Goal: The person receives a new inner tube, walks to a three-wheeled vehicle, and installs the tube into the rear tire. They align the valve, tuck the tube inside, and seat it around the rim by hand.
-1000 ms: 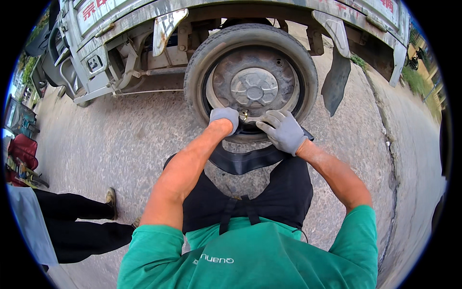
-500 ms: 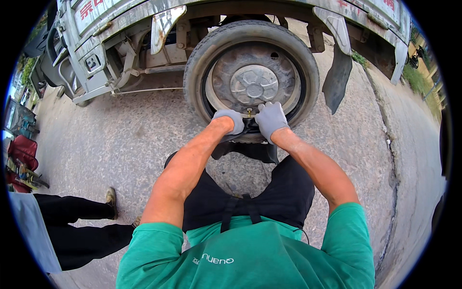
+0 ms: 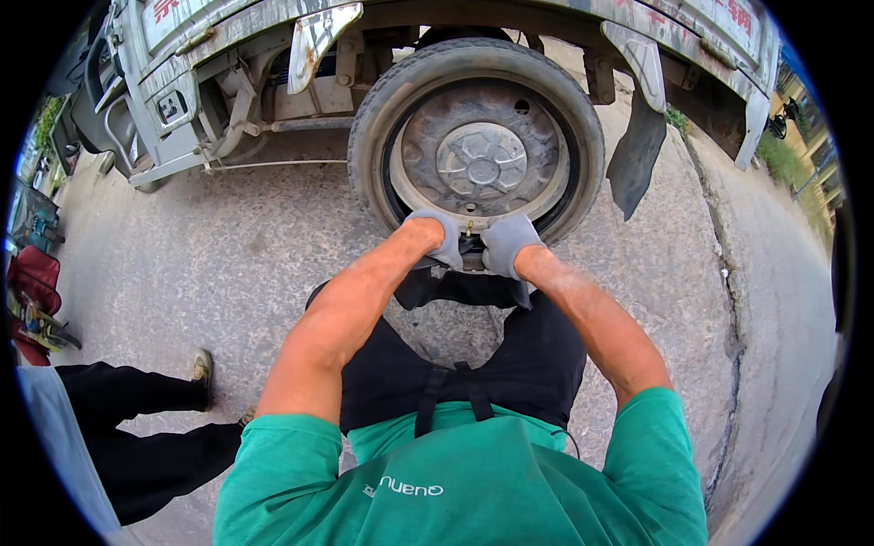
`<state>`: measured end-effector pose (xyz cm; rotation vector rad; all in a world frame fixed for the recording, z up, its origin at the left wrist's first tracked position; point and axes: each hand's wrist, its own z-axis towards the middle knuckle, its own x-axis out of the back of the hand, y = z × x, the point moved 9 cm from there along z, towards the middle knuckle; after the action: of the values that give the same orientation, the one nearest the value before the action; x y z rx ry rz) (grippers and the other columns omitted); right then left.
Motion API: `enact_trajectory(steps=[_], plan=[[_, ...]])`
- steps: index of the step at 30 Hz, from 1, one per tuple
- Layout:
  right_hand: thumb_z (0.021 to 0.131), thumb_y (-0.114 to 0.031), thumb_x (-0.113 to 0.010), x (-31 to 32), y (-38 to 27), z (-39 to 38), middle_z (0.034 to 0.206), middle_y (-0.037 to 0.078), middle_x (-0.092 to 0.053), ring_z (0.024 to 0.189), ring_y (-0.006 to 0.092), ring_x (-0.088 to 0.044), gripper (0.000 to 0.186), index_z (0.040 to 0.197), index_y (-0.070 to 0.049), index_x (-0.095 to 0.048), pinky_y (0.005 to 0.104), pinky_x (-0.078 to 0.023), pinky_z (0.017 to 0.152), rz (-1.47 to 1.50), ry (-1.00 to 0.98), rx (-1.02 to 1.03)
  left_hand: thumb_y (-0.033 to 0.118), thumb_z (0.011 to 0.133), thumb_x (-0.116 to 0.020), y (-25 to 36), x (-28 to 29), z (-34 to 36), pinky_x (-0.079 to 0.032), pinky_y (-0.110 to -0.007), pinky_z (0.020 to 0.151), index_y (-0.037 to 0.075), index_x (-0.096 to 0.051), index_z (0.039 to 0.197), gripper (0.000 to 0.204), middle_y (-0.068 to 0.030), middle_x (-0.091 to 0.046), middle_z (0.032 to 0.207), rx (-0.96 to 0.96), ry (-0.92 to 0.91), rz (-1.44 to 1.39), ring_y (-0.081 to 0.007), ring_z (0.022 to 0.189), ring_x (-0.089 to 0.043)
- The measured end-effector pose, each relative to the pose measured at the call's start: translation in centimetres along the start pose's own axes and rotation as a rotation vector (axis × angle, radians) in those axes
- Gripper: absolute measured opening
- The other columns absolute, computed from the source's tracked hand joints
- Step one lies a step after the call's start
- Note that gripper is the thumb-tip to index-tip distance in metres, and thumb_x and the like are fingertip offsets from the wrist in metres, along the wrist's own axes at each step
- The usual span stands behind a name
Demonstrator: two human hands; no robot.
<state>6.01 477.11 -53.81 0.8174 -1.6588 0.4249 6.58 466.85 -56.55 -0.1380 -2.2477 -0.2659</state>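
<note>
Head view: left hand (image 3: 439, 240) and right hand (image 3: 510, 244) curl, gripping what I can't tell; twisting the black rubber (image 3: 466, 289) below them could bend the brass valve (image 3: 470, 227) between.

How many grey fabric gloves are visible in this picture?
2. One grey fabric glove covers the left hand, another the right hand, both by the lower part of the dark rubber tyre. The hands of the other person are not visible.
</note>
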Motion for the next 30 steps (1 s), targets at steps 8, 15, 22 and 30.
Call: enact_trajectory(steps=[8,15,22,30], plan=[[0.085,-0.037,-0.067,2.2,-2.5,-1.9,0.102,0.016,-0.075,0.091,0.0350,-0.072,0.034,0.096,-0.008,-0.079,0.0497,-0.052,0.079,-0.020,0.210,0.038,0.045,0.072,-0.075,0.6,0.1,-0.2,-0.056,-0.044,0.089,0.013,-0.078,0.114,0.053,-0.0127,-0.076,0.115,-0.052,0.027,0.013,-0.0307,0.101,-0.071],[0.086,-0.030,-0.064,2.7,-3.1,-1.6,0.097,0.015,-0.076,0.091,0.0344,-0.073,0.028,0.099,-0.009,-0.077,0.0468,-0.054,0.080,0.113,0.160,-0.117,0.045,0.072,-0.075,0.9,-0.6,1.3,-0.057,-0.043,0.089,0.010,-0.079,0.109,0.051,-0.0149,-0.076,0.111,-0.083,0.141,0.002,-0.0312,0.101,-0.073],[0.086,-0.033,-0.063,1.4,-3.3,-0.7,0.104,0.016,-0.077,0.098,0.0353,-0.073,0.036,0.110,-0.009,-0.075,0.0473,-0.053,0.087,0.015,-0.006,-0.180,0.043,0.074,-0.073,1.3,-0.3,0.8,-0.058,-0.045,0.088,0.010,-0.079,0.107,0.048,-0.0165,-0.076,0.111,-0.108,0.276,-0.023,-0.0346,0.102,-0.073],[0.084,-0.036,-0.063,1.3,-2.8,-0.2,0.117,0.014,-0.075,0.113,0.0353,-0.068,0.042,0.116,-0.011,-0.074,0.0489,-0.045,0.099,0.041,-0.081,-0.230,0.041,0.074,-0.074,1.4,-0.2,0.5,-0.058,-0.045,0.088,0.012,-0.080,0.105,0.042,-0.0175,-0.076,0.107,-0.138,0.351,-0.058,-0.0354,0.101,-0.073]])
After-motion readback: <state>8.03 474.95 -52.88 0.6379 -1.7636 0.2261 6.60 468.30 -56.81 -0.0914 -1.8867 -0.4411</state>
